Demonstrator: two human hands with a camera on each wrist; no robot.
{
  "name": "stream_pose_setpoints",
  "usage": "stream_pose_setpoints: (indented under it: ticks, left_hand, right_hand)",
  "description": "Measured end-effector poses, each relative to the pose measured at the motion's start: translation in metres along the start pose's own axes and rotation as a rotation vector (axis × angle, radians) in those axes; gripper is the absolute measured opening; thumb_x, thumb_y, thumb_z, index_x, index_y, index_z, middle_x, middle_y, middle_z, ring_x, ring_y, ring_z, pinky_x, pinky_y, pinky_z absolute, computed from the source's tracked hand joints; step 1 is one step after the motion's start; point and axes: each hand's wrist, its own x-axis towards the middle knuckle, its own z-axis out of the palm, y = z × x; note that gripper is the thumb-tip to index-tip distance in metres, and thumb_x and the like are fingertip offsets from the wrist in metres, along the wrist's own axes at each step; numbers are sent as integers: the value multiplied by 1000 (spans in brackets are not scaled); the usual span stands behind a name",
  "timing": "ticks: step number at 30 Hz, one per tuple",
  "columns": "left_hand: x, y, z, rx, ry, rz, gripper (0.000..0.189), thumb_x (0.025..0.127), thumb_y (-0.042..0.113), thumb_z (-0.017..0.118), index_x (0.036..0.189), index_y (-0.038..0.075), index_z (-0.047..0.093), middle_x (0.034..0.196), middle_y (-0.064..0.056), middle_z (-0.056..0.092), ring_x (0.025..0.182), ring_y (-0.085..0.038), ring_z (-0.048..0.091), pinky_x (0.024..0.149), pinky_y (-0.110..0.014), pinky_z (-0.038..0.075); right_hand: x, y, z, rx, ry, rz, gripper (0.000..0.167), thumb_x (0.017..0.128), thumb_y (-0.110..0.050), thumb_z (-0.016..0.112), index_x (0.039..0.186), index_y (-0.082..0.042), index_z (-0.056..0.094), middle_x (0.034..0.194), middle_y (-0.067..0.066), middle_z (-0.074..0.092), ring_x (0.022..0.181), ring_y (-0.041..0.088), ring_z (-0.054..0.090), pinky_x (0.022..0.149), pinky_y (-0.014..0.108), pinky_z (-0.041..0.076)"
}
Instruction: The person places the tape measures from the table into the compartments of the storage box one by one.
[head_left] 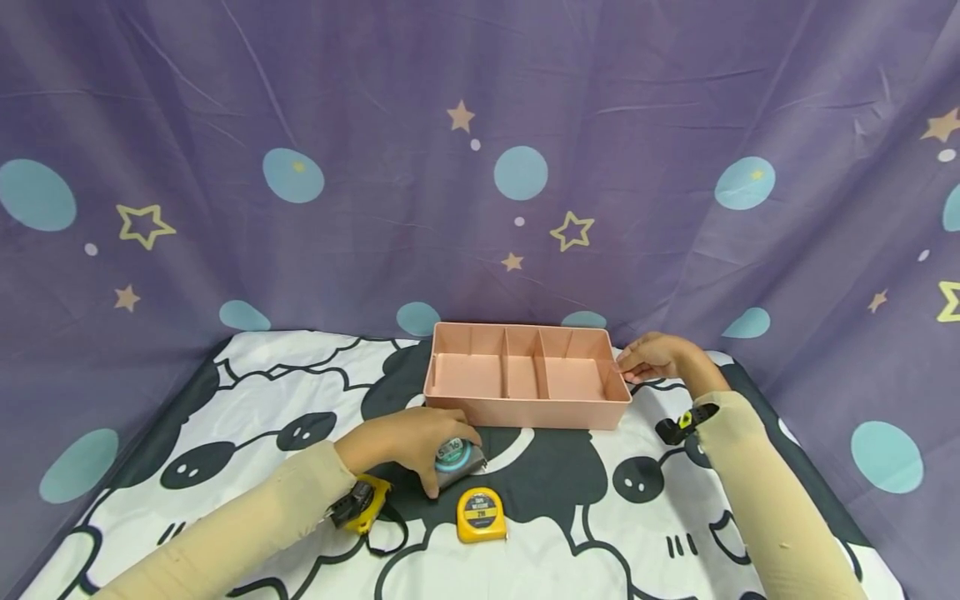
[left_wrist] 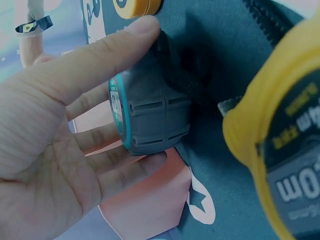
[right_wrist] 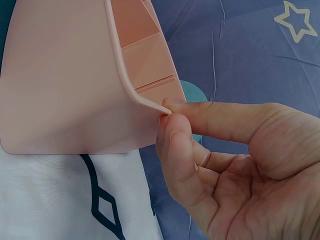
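My left hand [head_left: 412, 442] holds a grey tape measure [head_left: 459, 463] with a teal ring on its face, in front of the box's near left corner. In the left wrist view, thumb and fingers lie on opposite sides of its grey case [left_wrist: 160, 112]. A pink divided box [head_left: 532, 412] stands at the back, three compartments facing up. Its right end wall is pinched at the rim between thumb and fingers of my right hand [head_left: 656, 357], as the right wrist view shows at the box rim [right_wrist: 150, 104].
A yellow tape measure [head_left: 481, 514] lies in front of the grey one. Another yellow tape measure [head_left: 367, 504] with a black strap lies beside my left wrist. The patterned black-and-white cloth [head_left: 525, 567] covers the table, and a purple curtain [head_left: 375, 167] hangs behind the box.
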Motion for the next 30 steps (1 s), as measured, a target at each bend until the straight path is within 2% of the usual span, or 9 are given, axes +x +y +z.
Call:
stream_pose_setpoints:
  ticks: [4,9,14,22,27,30]
  left_hand:
    - [0,1,0,29,-1,9,86,58,21,101,134,27,64,128,3,58,106,-12,57,97,-36,52]
    - [-1,0,3,66,33,55,82,58,21,99,133,26,65,123,3,59,100,-10,56,91,-33,53]
    - [0,-2,7,105,63,72,82,58,23,97,133,26,65,121,5,59,98,-9,55,89,-32,52]
    - [-1,-3,9,101,79,84,81,58,26,97,133,25,65,120,4,59,97,-9,55,88,-32,52]
    - [-1,-4,9,111,89,85,82,58,28,97,133,24,65,119,3,60,96,-9,56,86,-32,52]
    - [-2,-4,9,119,93,81,82,58,29,97,133,25,64,119,3,60,95,-10,56,86,-32,52]
  right_hand:
    - [0,0,0,6,2,1,17,97,-1,62,85,-11,69,70,-5,67,66,3,63,68,17,55]
    - [-2,-1,0,10,3,4,18,96,0,62,84,-11,69,70,-5,67,66,3,63,68,17,55]
    - [-4,-1,-2,5,-14,5,19,97,-1,61,84,-12,69,70,-5,68,66,3,63,68,17,55]
    - [-6,-3,2,8,8,18,17,97,-1,62,84,-11,68,70,-5,68,66,3,64,68,17,56]
    - [-8,-6,6,-6,31,14,4,96,-1,60,96,-5,62,77,-4,67,71,7,65,73,21,58]
    - [-7,-7,7,-6,35,7,10,96,-1,59,105,-2,56,82,-3,65,74,8,65,75,22,58]
